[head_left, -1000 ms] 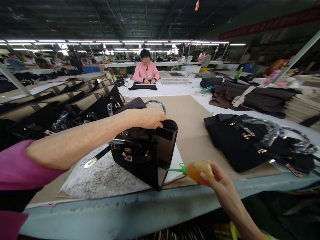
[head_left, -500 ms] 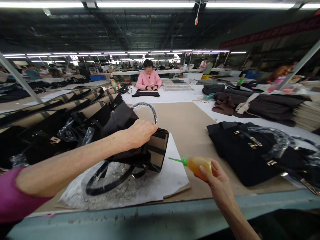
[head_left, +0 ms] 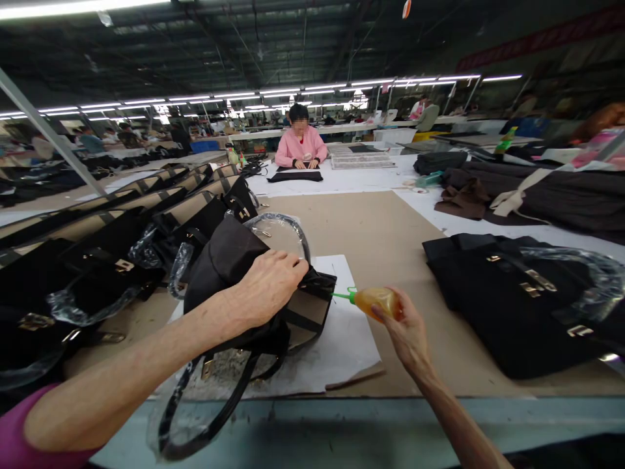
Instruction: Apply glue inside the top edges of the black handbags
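My left hand [head_left: 276, 281] is closed on the upper edge of a black handbag [head_left: 222, 257] that lies tipped over, its beige-and-black striped side [head_left: 307, 312] turned to the right. One plastic-wrapped handle [head_left: 288, 225] arches behind the hand; a second handle [head_left: 209, 430] hangs toward the table's front edge. In my right hand [head_left: 407, 329] is a squeeze bottle [head_left: 375, 303] of amber liquid, its thin green nozzle pointing left. The nozzle tip is close to the bag's right edge; whether it touches, I cannot tell. Under the bag lies a white sheet [head_left: 356, 352], stained near the front.
Rows of black-and-beige handbags [head_left: 122, 221] fill the left side. Another black bag [head_left: 483, 293] lies flat at the right, with dark folded fabric [head_left: 551, 195] behind it. A person in pink [head_left: 300, 146] works across the table. Brown board [head_left: 361, 221] covers the middle.
The bottle has moved left and slightly up, bringing its nozzle to the bag's right edge. The front handle now hangs lower, over the table's front edge. The view has shifted and tilted.
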Demonstrator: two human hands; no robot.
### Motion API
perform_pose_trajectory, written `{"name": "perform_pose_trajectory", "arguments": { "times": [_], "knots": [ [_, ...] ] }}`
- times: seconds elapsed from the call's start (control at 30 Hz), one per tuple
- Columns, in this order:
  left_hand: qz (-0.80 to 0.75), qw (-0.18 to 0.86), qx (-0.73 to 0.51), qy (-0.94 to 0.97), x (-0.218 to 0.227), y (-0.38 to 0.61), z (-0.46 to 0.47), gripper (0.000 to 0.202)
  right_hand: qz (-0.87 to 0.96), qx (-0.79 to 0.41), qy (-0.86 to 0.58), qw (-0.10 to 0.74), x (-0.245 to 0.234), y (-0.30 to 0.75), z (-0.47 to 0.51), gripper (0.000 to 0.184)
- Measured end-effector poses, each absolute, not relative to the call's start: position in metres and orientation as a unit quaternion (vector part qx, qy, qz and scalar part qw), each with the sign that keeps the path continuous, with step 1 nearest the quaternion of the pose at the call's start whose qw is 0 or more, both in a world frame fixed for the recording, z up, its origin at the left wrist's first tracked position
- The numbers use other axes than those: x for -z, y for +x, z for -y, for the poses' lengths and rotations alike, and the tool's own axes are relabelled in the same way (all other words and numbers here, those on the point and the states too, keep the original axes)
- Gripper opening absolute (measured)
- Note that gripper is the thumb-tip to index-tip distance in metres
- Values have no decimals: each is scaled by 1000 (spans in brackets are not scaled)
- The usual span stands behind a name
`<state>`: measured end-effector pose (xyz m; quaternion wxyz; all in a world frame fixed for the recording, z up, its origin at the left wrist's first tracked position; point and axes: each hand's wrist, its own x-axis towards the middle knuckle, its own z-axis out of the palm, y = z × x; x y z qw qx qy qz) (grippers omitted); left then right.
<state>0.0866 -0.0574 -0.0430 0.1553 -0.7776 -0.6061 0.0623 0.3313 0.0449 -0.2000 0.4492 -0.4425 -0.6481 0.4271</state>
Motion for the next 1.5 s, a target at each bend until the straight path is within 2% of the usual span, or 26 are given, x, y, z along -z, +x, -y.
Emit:
{"name": "perform_pose_trajectory", "arguments": {
  "times": [0.53, 1.03, 1.5],
  "knots": [
    [631, 155, -73, -756, 49, 96, 66, 14, 649, -508, -422, 377, 215, 339, -37, 50],
    [649, 148, -57, -744, 56, 105, 103, 40, 561, -645, -384, 349, 215, 345, -30, 51],
    [642, 173, -41, -746, 63, 108, 116, 35, 539, -650, -421, 331, 213, 339, -14, 50]
  ]
}}
